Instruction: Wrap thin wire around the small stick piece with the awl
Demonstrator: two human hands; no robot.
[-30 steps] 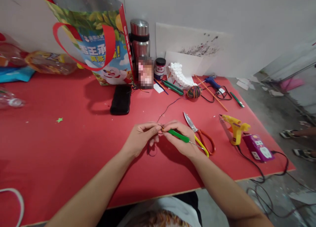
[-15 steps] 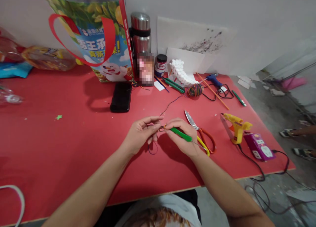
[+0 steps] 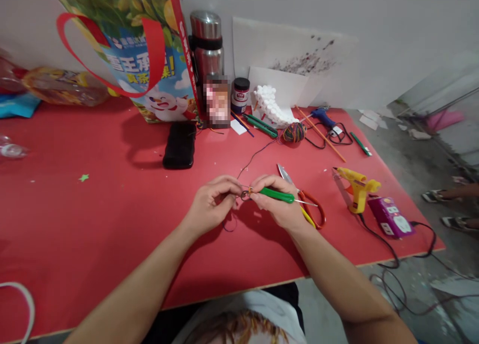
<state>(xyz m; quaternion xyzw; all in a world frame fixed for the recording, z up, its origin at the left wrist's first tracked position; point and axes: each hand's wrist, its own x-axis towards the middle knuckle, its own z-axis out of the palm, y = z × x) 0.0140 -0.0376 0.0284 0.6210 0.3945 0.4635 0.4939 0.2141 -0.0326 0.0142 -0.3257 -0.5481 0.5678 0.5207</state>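
Observation:
Between thumb and fingers, my left hand [image 3: 213, 204] pinches dark yarn [image 3: 244, 195] with a small loop in it. My right hand [image 3: 275, 199] is closed on a green-handled crochet hook [image 3: 277, 195], whose thin metal end points right, past the wrist. The fingertips of both hands are close together at the loop, and the hook's working tip is too small to make out. A strand runs from there up to a multicoloured yarn ball [image 3: 294, 132]. Orange-and-yellow-handled scissors [image 3: 317, 209] lie just right of my right hand, partly behind it.
On the red table [image 3: 93, 234] are a black phone [image 3: 179, 145], a large printed bag [image 3: 149, 60], a steel flask [image 3: 207, 45] and a jar [image 3: 240, 94]. A yellow glue gun [image 3: 358, 187] and purple box [image 3: 391, 217] stand right, with cables over the edge. A person's feet show far right.
The green hook handle has swung flatter, its metal end now pointing more to the right. My left fingers have curled in, and the loop shows more clearly. The view has shifted slightly.

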